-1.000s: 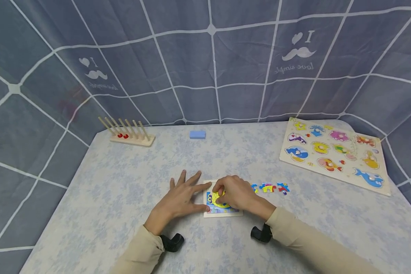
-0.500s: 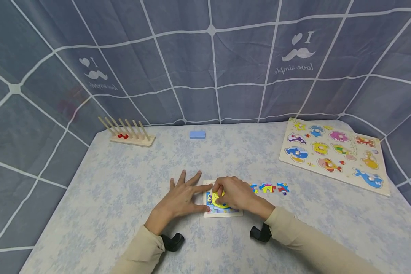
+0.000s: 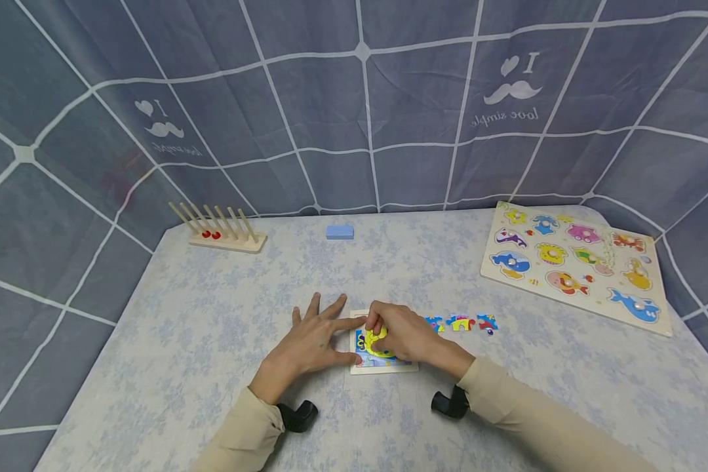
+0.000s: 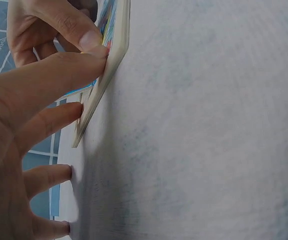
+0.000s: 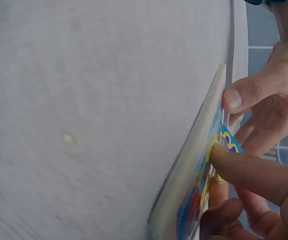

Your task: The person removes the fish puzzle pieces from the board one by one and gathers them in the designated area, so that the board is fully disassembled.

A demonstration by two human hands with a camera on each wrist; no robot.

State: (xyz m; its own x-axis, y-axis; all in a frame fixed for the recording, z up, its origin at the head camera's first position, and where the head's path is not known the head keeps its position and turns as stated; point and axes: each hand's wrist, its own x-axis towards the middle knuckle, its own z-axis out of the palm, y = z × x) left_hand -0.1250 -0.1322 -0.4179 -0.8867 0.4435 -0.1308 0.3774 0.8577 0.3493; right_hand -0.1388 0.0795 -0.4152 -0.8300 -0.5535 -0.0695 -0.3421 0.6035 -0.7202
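A small jigsaw board [image 3: 385, 370] with a pale wooden rim lies in front of me, its picture yellow and blue. My left hand [image 3: 305, 346] is spread beside it, thumb and index fingertip resting on the board's left side. Over the board's right part is my right hand [image 3: 410, 335], pinching a yellow-and-blue puzzle piece [image 5: 232, 141] between thumb and fingers. In the right wrist view that piece stands tilted up from the board. My right hand hides much of the picture. Loose puzzle pieces [image 3: 461, 324] lie in a row just right of the board.
A larger peg puzzle board [image 3: 572, 269] with sea animals lies at the back right. At the back left stands a wooden rack [image 3: 229, 242] with upright pegs and two red beads. A blue block [image 3: 339, 233] sits near the table's far edge, before a grey curtain [image 3: 330, 111].
My right hand shifts very slightly over the board, still pinching the puzzle piece. My left hand and the loose pieces keep their places.
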